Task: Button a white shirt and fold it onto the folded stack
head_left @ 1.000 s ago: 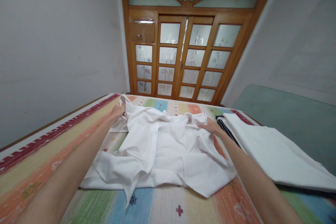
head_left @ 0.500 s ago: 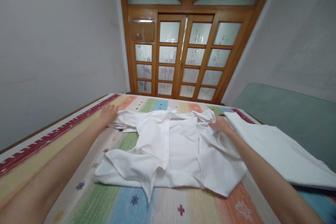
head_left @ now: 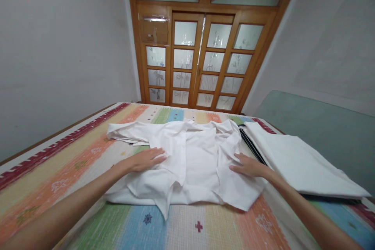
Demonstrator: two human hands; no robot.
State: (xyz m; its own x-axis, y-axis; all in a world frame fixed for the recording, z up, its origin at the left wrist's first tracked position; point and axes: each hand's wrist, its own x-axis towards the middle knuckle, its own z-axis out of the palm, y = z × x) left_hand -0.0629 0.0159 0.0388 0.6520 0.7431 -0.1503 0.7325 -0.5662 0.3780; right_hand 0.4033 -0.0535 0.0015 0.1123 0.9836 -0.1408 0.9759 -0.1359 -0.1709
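A white shirt [head_left: 200, 156] lies spread and wrinkled on a striped, patterned cloth [head_left: 181, 226]. One of its sleeves stretches out to the left, and its front panels are parted and creased. My left hand [head_left: 148, 159] rests on the left side of the shirt, fingers stretched out and palm down. On the shirt's right side lies my right hand [head_left: 245, 165], its fingers spread over the fabric. Neither hand grips the cloth of the shirt.
A folded white cloth [head_left: 301, 160] lies on the right, on top of something dark with pale stripes [head_left: 252, 144]. Beyond it stands a pale green board [head_left: 319, 125]. Wooden doors with glass panes [head_left: 202, 58] close off the far side, between grey walls.
My left hand has come off the left sleeve and moved right and nearer, onto the shirt's body. My right hand has left the right sleeve area and moved down its side.
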